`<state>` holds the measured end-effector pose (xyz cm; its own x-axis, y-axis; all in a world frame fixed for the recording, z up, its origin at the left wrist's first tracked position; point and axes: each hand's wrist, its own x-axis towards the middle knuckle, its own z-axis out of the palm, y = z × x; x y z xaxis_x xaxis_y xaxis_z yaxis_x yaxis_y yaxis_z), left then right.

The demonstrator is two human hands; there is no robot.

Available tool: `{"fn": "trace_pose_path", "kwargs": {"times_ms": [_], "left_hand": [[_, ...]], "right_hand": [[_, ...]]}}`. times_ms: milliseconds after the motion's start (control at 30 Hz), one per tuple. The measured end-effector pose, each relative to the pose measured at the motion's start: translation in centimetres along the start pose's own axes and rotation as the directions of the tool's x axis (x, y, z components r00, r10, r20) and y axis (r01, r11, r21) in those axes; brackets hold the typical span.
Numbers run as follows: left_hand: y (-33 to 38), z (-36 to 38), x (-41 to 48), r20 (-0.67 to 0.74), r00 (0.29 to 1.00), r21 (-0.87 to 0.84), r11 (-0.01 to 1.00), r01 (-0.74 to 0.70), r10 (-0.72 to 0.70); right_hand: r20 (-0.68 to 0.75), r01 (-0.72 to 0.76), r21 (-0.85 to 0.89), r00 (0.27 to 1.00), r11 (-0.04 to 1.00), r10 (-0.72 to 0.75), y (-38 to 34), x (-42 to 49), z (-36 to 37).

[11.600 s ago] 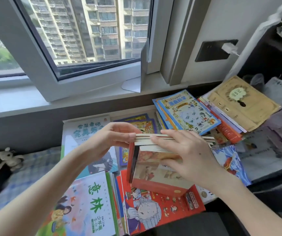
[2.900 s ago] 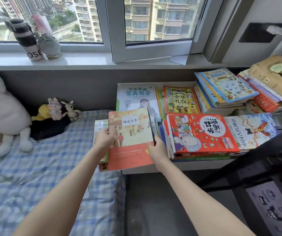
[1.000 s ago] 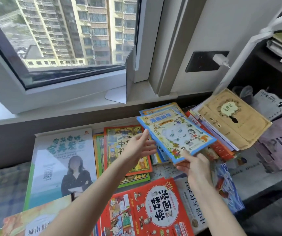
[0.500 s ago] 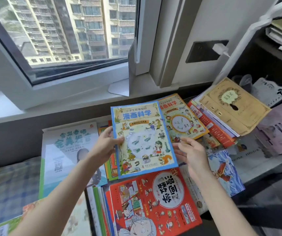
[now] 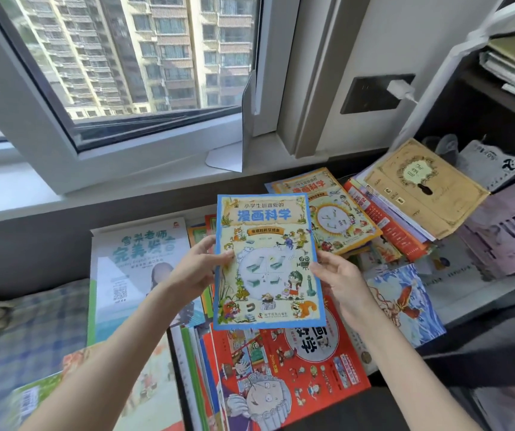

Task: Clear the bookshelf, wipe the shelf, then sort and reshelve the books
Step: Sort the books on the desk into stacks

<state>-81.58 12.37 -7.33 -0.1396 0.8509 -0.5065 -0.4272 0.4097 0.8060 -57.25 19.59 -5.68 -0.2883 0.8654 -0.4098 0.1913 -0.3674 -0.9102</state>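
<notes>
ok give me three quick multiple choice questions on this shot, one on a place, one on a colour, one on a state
1. Where does the white bookend stand?
A. on the windowsill
B. on the checked bedcover
C. on the dark shelf at the right

2. What colour is the border of the held book?
A. red
B. blue
C. green

3. How is that book held?
A. it lies flat, untouched
B. by one hand only
C. by both hands, at its side edges

Key:
1 A: its base rests on the sill beside the window frame.
2 B: a blue band frames the cover.
3 C: the left hand grips the left edge and the right hand the right edge, above the red book.
</notes>
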Motion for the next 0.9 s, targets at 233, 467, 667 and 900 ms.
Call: {"fn": "trace_pose_path", "kwargs": {"times_ms": [233,467,667,900], "left_hand": [[-2.6,-0.2,-1.9,0.013,0.991,0.283,0.951,0.123,-0.133],[-3.7,0.9,-2.3,0.021,0.991,0.309,0.943,0.123,-0.136],[-1.6,5.9,4.2,-0.205,0.977,0.285,0.958,0.009,0.052],[0.1,13.0,13.1,-0.294,0.956,0.325,0.941,0.094,0.007]], "right_hand": [[-0.015,-0.143,-0.119,0.990,0.982,0.143,2.6,-1.5,1.0],[-0.171,-0.026,-0.200,0.985,0.980,-0.008,1.9,-2.5,-1.5],[-0.501,0.132,-0.481,0.770,0.867,-0.396,-4.3,0.7,-6.3],[-0.544,0.079,-0.680,0.611,0.729,-0.575,-7.8,4.8,-8.4]]}}
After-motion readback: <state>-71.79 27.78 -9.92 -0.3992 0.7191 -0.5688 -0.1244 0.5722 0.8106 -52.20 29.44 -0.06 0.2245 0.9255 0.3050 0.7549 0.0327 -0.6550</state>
